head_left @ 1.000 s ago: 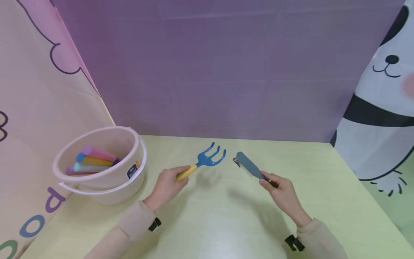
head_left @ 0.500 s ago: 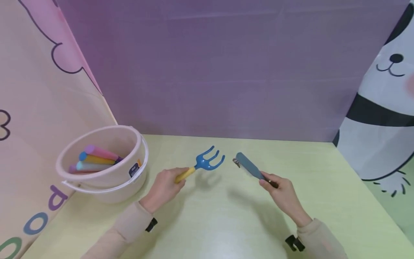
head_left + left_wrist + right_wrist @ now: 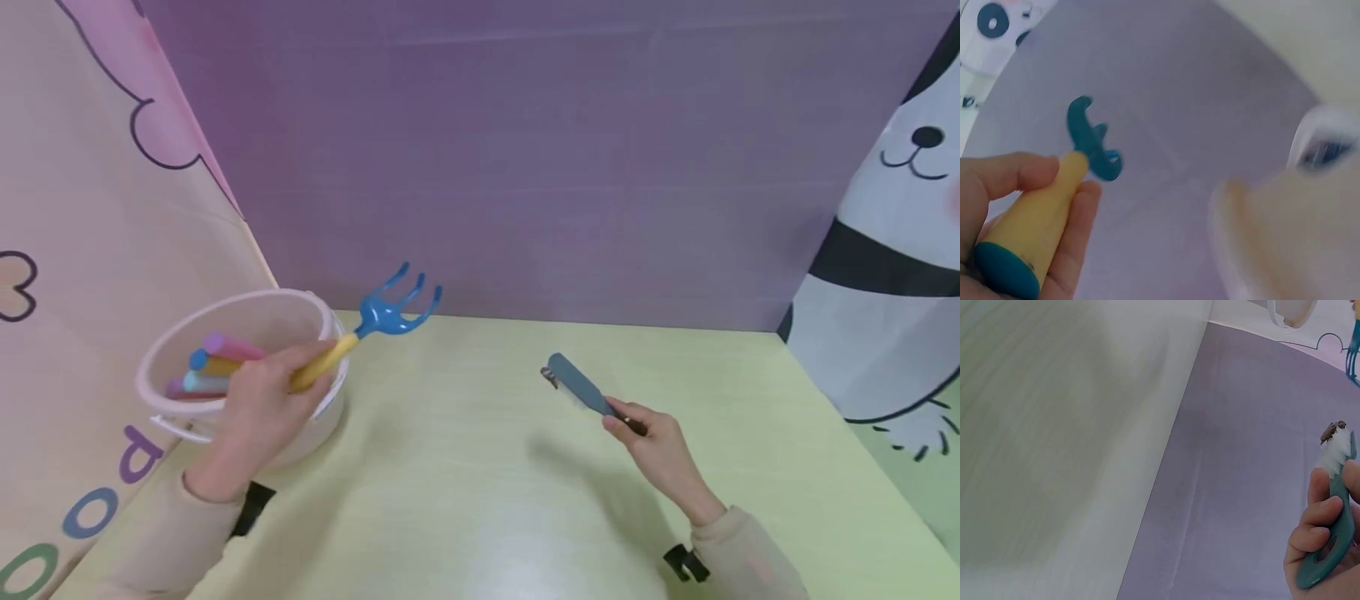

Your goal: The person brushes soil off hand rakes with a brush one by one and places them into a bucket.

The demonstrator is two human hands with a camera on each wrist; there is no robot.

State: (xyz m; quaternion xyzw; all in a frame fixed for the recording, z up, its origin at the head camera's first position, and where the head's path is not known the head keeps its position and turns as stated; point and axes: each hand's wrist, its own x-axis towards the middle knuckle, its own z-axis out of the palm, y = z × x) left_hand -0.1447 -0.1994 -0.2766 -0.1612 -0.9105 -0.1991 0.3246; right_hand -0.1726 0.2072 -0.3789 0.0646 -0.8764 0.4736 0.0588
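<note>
My left hand [image 3: 266, 408] grips the yellow handle of a small hand rake [image 3: 386, 315] with a blue three-tined head, over the near right rim of a pale pink bucket [image 3: 300, 308]. The rake's tines point up and right, away from the bucket's mouth. In the left wrist view the rake [image 3: 1038, 219] lies between thumb and fingers. My right hand [image 3: 663, 450] holds a brush [image 3: 577, 383] by its handle above the table. The right wrist view shows the brush [image 3: 1334, 519] with white bristles and a small brownish metal piece at its tip.
Several coloured handles, among them a pink one [image 3: 228, 346], lie inside the bucket. Its white bail handle hangs down outside. The light table [image 3: 480, 500] meets a purple backdrop [image 3: 525, 167] behind and a printed wall [image 3: 75, 208] at left.
My left hand has carried the rake left and up, from the middle of the table to over the bucket's rim. My right hand and the brush have barely moved.
</note>
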